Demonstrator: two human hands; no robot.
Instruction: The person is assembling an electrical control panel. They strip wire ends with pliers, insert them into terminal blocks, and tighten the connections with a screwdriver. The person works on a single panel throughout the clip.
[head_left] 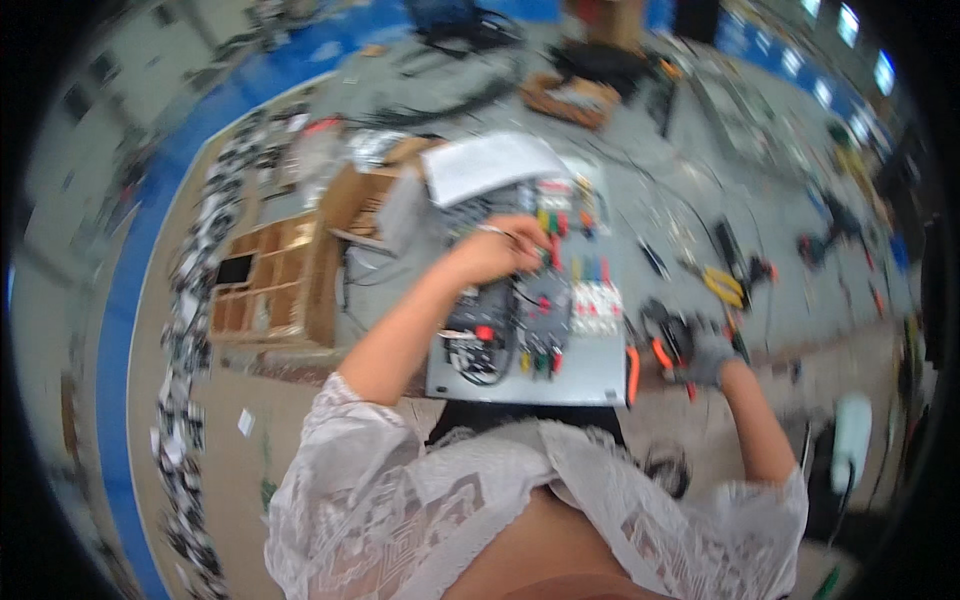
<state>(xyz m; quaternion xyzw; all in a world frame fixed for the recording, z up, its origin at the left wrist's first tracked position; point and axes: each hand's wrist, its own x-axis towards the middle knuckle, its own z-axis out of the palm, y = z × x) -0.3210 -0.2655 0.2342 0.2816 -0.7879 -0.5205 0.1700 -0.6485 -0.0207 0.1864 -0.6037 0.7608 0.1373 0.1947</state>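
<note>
A grey metal mounting plate [590, 385] carries breakers and wiring in front of me. Over its middle reaches my bare left hand [500, 250], fingers closed together by green and red sleeved wire ends; what they pinch is too small to make out. Below the fingers is a dark breaker [543, 305], with a white breaker [597, 305] to its right. A black device with a red button [485, 333] sits lower left. At the table's near edge, my grey-gloved right hand [710, 358] is closed around a dark tool with red handles [662, 352], partly hidden and blurred.
Yellow-handled pliers [722, 287] and a screwdriver [653, 258] lie right of the plate. A power drill [835, 235] is farther right. To the left stand a divided wooden box [270, 280] and a cardboard box [365, 205]. White paper [490, 165] covers the plate's far end.
</note>
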